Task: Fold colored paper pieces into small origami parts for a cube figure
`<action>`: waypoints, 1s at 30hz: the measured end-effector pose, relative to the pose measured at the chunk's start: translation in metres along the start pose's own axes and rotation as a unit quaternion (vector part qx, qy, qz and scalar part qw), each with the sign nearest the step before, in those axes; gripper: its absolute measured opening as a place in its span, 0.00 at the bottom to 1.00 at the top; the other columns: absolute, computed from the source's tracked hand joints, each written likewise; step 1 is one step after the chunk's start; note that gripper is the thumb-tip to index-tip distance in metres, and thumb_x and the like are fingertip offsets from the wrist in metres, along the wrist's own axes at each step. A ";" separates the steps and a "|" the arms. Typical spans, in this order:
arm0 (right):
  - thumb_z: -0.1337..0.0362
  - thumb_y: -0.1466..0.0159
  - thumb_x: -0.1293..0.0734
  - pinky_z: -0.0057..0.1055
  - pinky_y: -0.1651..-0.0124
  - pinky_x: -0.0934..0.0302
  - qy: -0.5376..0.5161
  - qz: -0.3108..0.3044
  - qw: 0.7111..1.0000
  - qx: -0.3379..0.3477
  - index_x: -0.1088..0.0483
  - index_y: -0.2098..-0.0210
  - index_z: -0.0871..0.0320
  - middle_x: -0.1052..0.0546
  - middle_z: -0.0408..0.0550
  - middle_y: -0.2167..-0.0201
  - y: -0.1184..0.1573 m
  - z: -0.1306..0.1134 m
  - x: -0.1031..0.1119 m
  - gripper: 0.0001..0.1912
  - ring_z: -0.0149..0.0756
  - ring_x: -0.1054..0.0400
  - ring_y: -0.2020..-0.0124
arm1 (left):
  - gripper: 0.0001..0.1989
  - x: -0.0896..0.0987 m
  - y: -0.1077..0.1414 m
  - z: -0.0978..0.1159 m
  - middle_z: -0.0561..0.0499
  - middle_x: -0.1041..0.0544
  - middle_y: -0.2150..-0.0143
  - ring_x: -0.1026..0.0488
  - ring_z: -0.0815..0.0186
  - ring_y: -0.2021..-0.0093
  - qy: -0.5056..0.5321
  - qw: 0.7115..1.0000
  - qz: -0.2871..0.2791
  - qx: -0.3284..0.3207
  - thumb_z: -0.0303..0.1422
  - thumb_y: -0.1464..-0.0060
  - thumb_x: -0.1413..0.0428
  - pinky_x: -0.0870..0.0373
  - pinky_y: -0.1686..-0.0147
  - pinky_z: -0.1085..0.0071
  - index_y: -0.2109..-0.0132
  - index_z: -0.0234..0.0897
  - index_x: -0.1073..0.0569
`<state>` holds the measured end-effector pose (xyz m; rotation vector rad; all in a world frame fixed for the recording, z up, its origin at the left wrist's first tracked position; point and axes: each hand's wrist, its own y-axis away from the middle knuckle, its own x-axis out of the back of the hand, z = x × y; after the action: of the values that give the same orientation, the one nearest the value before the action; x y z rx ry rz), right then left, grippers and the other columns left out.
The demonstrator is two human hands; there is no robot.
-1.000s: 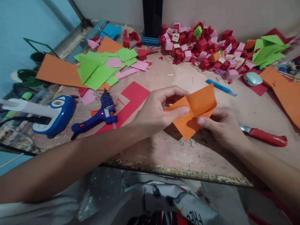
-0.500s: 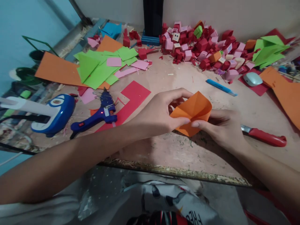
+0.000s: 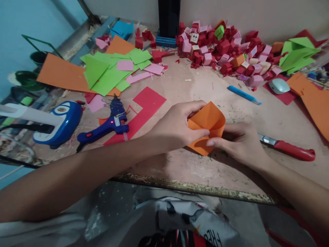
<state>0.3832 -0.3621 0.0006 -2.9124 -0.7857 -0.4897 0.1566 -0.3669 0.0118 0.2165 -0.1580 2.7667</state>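
At the near edge, white cloth with dark print (image 3: 180,210) lay below the table (image 3: 195,89), whose front edge was rough and flecked. Just above the tabletop's near part, the person's two hands held one creased square of orange paper (image 3: 209,115) between them. The left hand (image 3: 177,127) gripped its left side, thumb laid across the front and fingers behind. The right hand (image 3: 239,140) pinched the lower right side, its thumb tip near the left thumb. The paper bulged open along its folds, its right edge curving round.

Beside the right hand lay a knife (image 3: 294,150) with a red handle, its blade partly hidden by that hand. Left of the hands, a blue glue gun (image 3: 110,127) showed a small red light; a red paper sheet (image 3: 151,99) lay beside it. Farther back were a blue pen-like tool (image 3: 244,95), a pile of green sheets (image 3: 102,73) at the left and a heap of small red and pink paper boxes (image 3: 223,49). A black post (image 3: 169,17) stood behind, near the wall (image 3: 218,10).
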 end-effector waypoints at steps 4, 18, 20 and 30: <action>0.53 0.37 0.20 0.32 0.61 0.25 -0.052 -0.015 0.998 -0.030 0.13 0.59 0.51 0.13 0.45 0.63 0.000 -0.003 0.004 0.10 0.41 0.20 0.63 | 0.11 0.002 -0.004 -0.004 0.51 0.18 0.59 0.19 0.62 0.59 0.029 1.000 -0.001 -0.006 0.25 0.47 0.35 0.24 0.61 0.70 0.56 0.38 0.21; 0.52 0.33 0.23 0.38 0.59 0.23 -0.130 0.016 0.987 -0.097 0.13 0.58 0.48 0.15 0.46 0.65 -0.002 0.006 0.007 0.10 0.45 0.20 0.62 | 0.15 0.005 -0.009 -0.001 0.49 0.15 0.54 0.15 0.54 0.52 0.110 0.993 0.021 0.045 0.23 0.50 0.33 0.17 0.57 0.64 0.55 0.40 0.18; 0.51 0.34 0.23 0.38 0.60 0.23 -0.122 0.021 0.988 -0.092 0.14 0.62 0.49 0.16 0.46 0.67 -0.002 0.006 0.007 0.10 0.44 0.21 0.64 | 0.14 0.005 -0.010 0.000 0.48 0.15 0.55 0.15 0.53 0.53 0.116 0.992 0.027 0.050 0.22 0.52 0.32 0.17 0.57 0.64 0.57 0.39 0.18; 0.53 0.33 0.23 0.33 0.64 0.29 -0.080 0.038 0.992 -0.089 0.18 0.71 0.51 0.20 0.44 0.73 -0.004 0.003 0.004 0.13 0.40 0.23 0.66 | 0.11 0.007 -0.007 -0.005 0.52 0.15 0.58 0.16 0.56 0.57 0.049 0.998 0.018 0.039 0.24 0.47 0.36 0.19 0.63 0.67 0.57 0.41 0.17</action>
<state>0.3857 -0.3561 -0.0011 -3.1658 -0.6766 -0.3398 0.1523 -0.3570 0.0088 0.0975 -0.0275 2.8146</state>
